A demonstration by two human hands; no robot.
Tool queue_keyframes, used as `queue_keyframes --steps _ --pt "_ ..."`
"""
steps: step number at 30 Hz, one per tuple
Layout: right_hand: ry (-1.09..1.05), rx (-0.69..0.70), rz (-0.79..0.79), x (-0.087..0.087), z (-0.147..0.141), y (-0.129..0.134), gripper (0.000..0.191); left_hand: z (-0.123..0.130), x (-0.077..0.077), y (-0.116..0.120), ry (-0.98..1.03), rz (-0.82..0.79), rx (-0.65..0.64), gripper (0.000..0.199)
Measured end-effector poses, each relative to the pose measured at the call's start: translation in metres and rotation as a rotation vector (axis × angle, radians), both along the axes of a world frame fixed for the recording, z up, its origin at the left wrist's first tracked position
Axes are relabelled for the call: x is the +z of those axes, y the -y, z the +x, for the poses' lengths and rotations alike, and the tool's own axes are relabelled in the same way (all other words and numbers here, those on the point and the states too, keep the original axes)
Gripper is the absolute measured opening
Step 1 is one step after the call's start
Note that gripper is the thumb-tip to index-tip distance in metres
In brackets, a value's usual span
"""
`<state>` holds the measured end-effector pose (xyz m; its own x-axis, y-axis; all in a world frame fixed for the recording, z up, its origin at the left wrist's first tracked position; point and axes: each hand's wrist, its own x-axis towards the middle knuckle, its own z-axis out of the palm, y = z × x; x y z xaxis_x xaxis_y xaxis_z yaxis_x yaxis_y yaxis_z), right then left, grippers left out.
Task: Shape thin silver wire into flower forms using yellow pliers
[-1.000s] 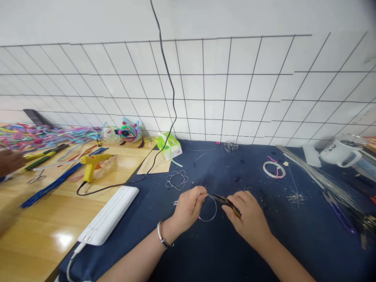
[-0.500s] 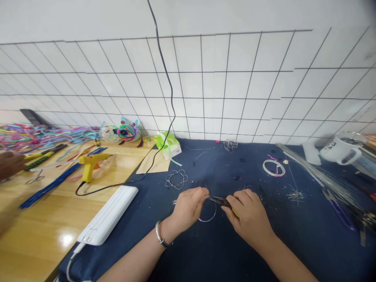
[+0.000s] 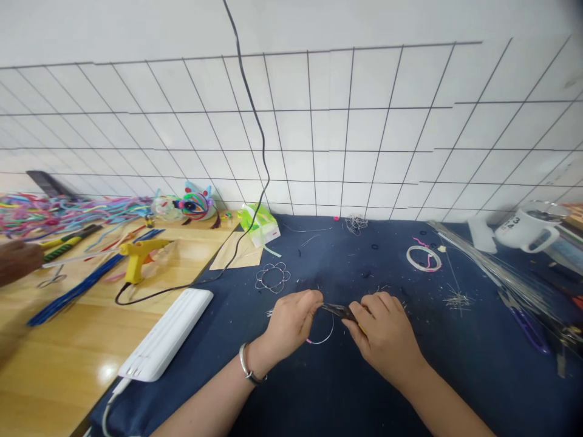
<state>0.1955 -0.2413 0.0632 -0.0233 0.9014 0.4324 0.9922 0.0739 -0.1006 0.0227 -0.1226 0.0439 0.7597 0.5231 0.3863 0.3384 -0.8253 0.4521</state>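
Observation:
My left hand [image 3: 291,318] is closed in a pinch on a thin wire ring [image 3: 328,332], whose curve with a pink bit hangs below the fingers. My right hand [image 3: 385,331] wraps round a pair of pliers [image 3: 337,309] with dark jaws and yellow on the handle. The jaw tips meet the wire right at my left fingertips; the exact grip point is hidden there. Just beyond my left hand, a flower-shaped wire piece [image 3: 272,277] lies flat on the dark blue cloth [image 3: 291,394].
At left are a white power strip [image 3: 166,335], a yellow glue gun [image 3: 139,258], blue stems [image 3: 93,279] and another person's hand [image 3: 20,261]. A tape roll [image 3: 423,258], wire bundle [image 3: 483,261], purple-handled scissors [image 3: 526,325] and white mug [image 3: 526,229] lie right.
The view has shifted very slightly. The other person's hand at the left edge reaches a little further into view. My hands keep nearly the same pose on the wire and pliers.

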Motion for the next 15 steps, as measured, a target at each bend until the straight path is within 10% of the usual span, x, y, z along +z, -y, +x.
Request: queue_keyframes --steps 15 --pt "0.117 0.010 0.039 -0.0018 0.0010 0.0006 0.020 -0.0003 0.0071 0.0034 0.040 -0.173 -0.035 0.016"
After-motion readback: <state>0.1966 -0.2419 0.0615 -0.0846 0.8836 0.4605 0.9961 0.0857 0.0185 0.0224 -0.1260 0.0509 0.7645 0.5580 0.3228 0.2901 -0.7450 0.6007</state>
